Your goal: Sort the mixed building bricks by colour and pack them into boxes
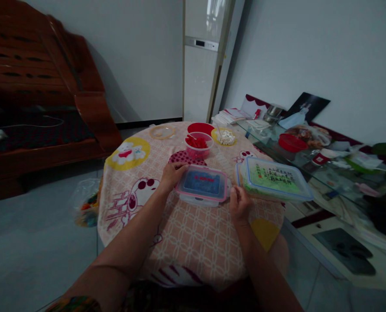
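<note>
In front of me on the round table lies a clear plastic food container (202, 182) with a pink-rimmed lid and something blue inside. My left hand (174, 174) grips its left end, thumb along the rim. At the other end, the closed fingers of my right hand (240, 203) pinch the side flap. Just right of that hand sits a larger blue-rimmed container (274, 180) with green contents and dark writing on its lid. Beyond the pink-rimmed container stands a clear bowl (198, 151) with red pieces in it.
A red round dish (200, 128), a heap of white pieces (226, 138) and a round clear lid (162, 132) lie at the table's far side. A cluttered glass side table (270, 149) adjoins on the right. A wooden bench (92, 108) stands left, near a plastic bag (86, 203) on the floor.
</note>
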Demonstrator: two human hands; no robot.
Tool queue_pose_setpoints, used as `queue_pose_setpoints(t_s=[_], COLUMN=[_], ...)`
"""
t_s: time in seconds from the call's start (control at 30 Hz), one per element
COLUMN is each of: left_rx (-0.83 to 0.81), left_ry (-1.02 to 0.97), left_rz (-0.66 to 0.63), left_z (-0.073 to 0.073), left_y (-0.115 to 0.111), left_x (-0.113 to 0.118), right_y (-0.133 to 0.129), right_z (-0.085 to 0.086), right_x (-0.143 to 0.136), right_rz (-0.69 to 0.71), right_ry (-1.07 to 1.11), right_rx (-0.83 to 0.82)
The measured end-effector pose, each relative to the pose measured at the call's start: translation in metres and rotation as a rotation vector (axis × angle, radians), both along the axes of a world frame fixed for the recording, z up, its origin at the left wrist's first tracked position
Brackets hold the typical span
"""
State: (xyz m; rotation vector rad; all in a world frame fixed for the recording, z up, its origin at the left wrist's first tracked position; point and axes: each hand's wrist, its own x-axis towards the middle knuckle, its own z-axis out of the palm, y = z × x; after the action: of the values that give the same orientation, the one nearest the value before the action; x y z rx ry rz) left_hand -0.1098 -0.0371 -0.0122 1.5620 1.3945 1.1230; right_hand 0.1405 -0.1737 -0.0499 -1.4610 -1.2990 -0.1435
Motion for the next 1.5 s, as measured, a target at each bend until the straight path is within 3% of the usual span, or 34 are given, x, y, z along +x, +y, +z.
queue_pose_setpoints(t_s=[0.2,0.5,0.63,0.73,0.93,1.03,1.27,1.5], left_rx=[0.031,0.073,0.069,0.028,-0.286,-0.336,-0.238,-0.165], left_ry=[0.033,0.105,0.091,-0.006,-0.403,-0.475,-0.397,-0.377], left_rz=[0.042,0.06,0.039,0.031,-0.084,-0.111,-0.059,-0.019], left_z=[-0.001,0.014,0.014,0.01,0.009,0.01,0.005,-0.006], left_y=[-0.001,-0.01,-0.011,-0.01,-0.008,-0.009,-0.008,-0.002], left_x=[0.004,0.01,0.012,0.012,0.004,0.002,0.009,0.013], right_y=[0.004,0.006,0.005,0.005,0.004,0.003,0.002,0.004], right_z=[-0.005,-0.006,-0.005,-0.004,-0.003,-0.001,-0.001,0.0], right_x=[0.001,0.003,0.003,0.003,0.003,0.003,0.003,0.002], right_rz=[0.068,0.065,0.1,0.135,0.153,0.162,0.203,0.189], right_ry=[-0.055,-0.008,0.01,0.01,0.021,0.001,-0.133,-0.087], right_rx=[0.0,-0.023,-0.016,-0.033,-0.068,-0.071,-0.037,-0.013])
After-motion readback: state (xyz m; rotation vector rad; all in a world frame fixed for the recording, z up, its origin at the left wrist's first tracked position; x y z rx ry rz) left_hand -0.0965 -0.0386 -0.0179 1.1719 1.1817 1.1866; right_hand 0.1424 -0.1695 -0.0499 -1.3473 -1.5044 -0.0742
